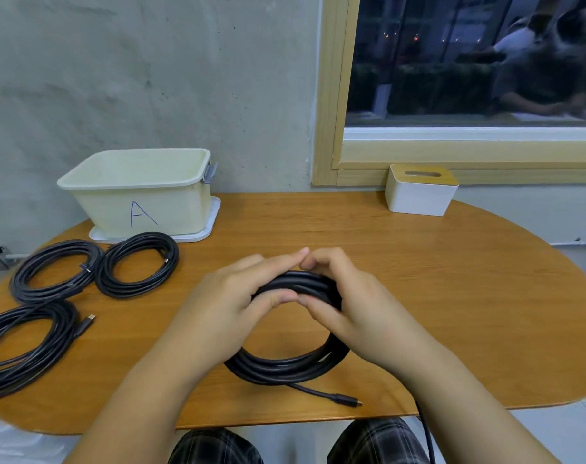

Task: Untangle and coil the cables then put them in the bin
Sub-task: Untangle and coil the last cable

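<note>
Black coiled cable (pixel 285 363) lies on the wooden bench (pixel 419 279), its far arc lifted; left hand (pixel 238 296) and right hand (pixel 338 296) each keep a closed grip on that arc; one plug end (pixel 347 400) rests near the front edge; three coiled cables (pixel 137 262) lie left (before the cream bin (pixel 134 189) marked A); a white tissue box (pixel 419 189) stands by the window.
</note>
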{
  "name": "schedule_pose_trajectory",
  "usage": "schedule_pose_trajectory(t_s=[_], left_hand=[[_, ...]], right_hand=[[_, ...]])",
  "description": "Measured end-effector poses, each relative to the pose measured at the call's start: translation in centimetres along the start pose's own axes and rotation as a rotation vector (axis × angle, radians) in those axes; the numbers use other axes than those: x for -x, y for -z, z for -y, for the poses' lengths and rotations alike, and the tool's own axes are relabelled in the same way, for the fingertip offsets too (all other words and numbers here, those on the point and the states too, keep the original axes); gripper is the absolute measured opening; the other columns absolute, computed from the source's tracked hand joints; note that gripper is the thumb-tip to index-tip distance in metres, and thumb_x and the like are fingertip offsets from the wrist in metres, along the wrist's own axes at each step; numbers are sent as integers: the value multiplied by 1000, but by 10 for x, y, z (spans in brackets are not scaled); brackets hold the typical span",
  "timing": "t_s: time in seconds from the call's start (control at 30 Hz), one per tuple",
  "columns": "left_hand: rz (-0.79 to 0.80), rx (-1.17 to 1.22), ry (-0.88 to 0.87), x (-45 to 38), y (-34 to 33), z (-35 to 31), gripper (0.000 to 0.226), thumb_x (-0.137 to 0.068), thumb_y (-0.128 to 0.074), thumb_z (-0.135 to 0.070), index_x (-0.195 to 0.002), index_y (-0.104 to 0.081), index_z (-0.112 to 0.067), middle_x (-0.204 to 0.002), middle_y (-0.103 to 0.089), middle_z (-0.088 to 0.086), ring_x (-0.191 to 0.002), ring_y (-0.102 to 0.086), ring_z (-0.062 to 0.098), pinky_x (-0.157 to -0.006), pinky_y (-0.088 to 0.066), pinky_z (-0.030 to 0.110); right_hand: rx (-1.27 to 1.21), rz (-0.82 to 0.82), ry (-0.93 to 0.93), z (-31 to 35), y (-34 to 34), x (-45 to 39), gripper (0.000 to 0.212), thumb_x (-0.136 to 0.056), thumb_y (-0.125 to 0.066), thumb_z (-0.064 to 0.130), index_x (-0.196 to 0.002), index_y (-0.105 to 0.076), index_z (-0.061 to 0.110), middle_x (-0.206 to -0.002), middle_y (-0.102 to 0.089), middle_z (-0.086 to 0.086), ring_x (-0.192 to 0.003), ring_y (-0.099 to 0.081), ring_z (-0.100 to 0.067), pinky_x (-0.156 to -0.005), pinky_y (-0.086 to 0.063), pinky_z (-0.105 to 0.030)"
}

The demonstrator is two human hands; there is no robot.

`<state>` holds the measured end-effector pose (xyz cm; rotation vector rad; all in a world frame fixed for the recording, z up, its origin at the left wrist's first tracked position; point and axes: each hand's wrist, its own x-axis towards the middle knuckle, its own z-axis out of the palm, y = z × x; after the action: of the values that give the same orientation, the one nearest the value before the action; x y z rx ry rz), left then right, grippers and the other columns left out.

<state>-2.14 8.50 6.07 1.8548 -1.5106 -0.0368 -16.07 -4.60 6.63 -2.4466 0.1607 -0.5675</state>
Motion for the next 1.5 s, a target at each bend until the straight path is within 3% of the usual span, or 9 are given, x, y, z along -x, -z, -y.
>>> schedule_pose_trajectory(t_s=[0.23, 0.37, 0.47, 0.57, 0.63, 0.8, 0.97, 1.2, 1.5], left_hand=[[-157, 125, 98, 5, -2, 4, 45, -83, -52, -48, -119, -38, -69, -101, -63, -6, -97, -56, 5, -85, -41, 16], [-212, 224, 171, 6, -2, -3, 42, -81, -52, -38, -115, -50, -64, -98, -63, -32, -80, -57, -11, -70, -40, 3], [-287, 328, 227, 7, -4, -5, 37, -87, -54, -26, -112, -51, -52, -93, -57, -35, -94, -52, -11, -65, -39, 2], [-335, 402, 288, 8, -8, -8, 36, -88, -53, -26, -113, -52, -52, -63, -63, -16, -48, -54, 1, -49, -39, 9], [-323, 419, 319, 9, -10, -7, 37, -90, -53, -26, -114, -51, -54, -50, -55, -16, -43, -45, 5, -46, -41, 14], [-225, 370, 326, 11, -3, 0, 45, -89, -59, -23, -117, -48, -56, -60, -61, -13, -52, -56, 5, -56, -46, 13], [-49, 94, 198, 6, 8, 1, 58, -84, -67, -29, -120, -39, -65, -110, -56, -38, -101, -53, -15, -83, -39, 3], [39, 14, 87, -3, 4, -11, 55, -70, -50, -62, -122, -32, -72, -113, -49, -44, -111, -47, -16, -90, -38, 6], [-241, 245, 180, 1, 0, -10, 43, -84, -62, -21, -110, -51, -54, -83, -56, -48, -84, -51, -27, -73, -36, -4]], right_hand=[[-19, 14, -90, -8, 2, 7, 47, -91, -57, 37, -122, -25, 51, -111, -60, 16, -100, -58, 0, -86, -48, -26], [-51, -5, -111, -11, 0, 8, 52, -89, -58, 39, -126, -24, 51, -107, -59, 18, -98, -57, 1, -85, -49, -26], [-112, -35, -128, -13, -3, 10, 56, -88, -60, 37, -129, -24, 50, -104, -59, 19, -97, -58, 2, -84, -48, -21], [-186, -72, -146, -13, -7, 9, 51, -93, -56, 27, -126, -27, 52, -92, -62, 15, -89, -62, -2, -80, -51, -24], [-190, -73, -148, -12, -8, 7, 47, -96, -50, 23, -120, -29, 58, -86, -60, 15, -80, -62, -8, -73, -53, -30], [-163, -40, -131, -11, -4, 3, 44, -98, -45, 23, -117, -29, 59, -90, -54, 24, -74, -60, -7, -65, -49, -20], [-14, 68, -59, -4, 0, -4, 41, -98, -46, 23, -133, -36, 40, -89, -49, 32, -83, -53, 10, -71, -40, -10], [15, 125, -2, 1, -4, -5, 31, -95, -47, 26, -124, -38, 33, -97, -56, 15, -78, -53, 0, -66, -42, -20], [-87, -10, -105, -6, 2, -1, 47, -90, -60, 33, -121, -29, 48, -101, -57, 21, -95, -56, 3, -82, -47, -18]])
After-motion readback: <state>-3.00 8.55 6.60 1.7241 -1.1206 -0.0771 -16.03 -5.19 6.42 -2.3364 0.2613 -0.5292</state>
